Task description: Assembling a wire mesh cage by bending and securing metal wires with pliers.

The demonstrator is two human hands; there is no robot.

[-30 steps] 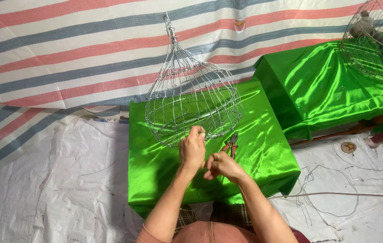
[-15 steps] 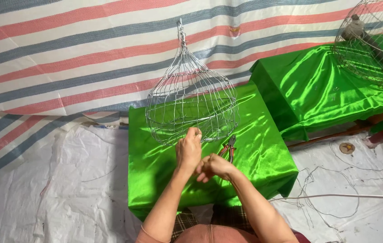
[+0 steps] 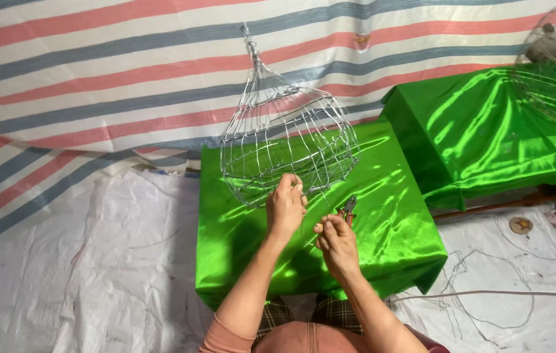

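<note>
Silver wire, bent into a bulb-shaped open cage frame [image 3: 289, 134], stands at centre frame on a low table draped in shiny green satin cloth [image 3: 395, 229]. The left hand [image 3: 286, 206] pinches the frame's lower rim with fingers pressed together. The right hand [image 3: 337, 240], just beside it, is closed on small red-handled pliers [image 3: 348, 208]. White sheeting [image 3: 95, 274] lies open at lower left; a second green-draped table [image 3: 487, 124] crowds the upper right edge.

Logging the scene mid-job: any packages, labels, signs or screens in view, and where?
Small faded reddish printed mark: on the red, grey and white striped tarpaulin backdrop, upper middle; too blurred to describe further.
Small round brown disc with pale centre: on the white floor sheet, right; perhaps a lid.
No screens or packages.
</note>
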